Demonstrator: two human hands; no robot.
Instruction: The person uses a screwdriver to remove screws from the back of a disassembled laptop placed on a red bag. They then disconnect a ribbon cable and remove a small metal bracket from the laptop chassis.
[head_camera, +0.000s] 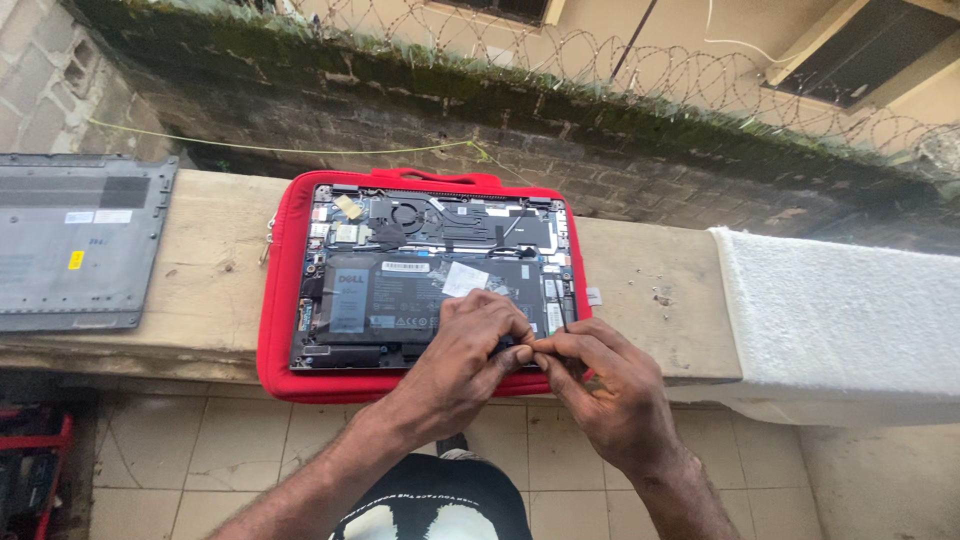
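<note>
We take the opened laptop as our landmark: it lies bottom-up, its cover off, on a red padded sleeve on a concrete ledge. Our left hand rests curled over the laptop's near edge, its fingers bent and pinched together against the right hand's fingertips. Our right hand is just beside it at the laptop's near right corner, fingers closed around a thin dark tool that stands up over the board; we cannot tell what the left fingertips grip.

Inside the laptop, the black battery fills the near half, bearing a narrow white rectangular label near its far edge and a tilted white square sticker to the right of that. A small yellow patch sits at the laptop's far left corner. Well left of the laptop lies the grey bottom cover, with white labels and a small yellow sticker. Right of the laptop a white towel drapes the ledge.
</note>
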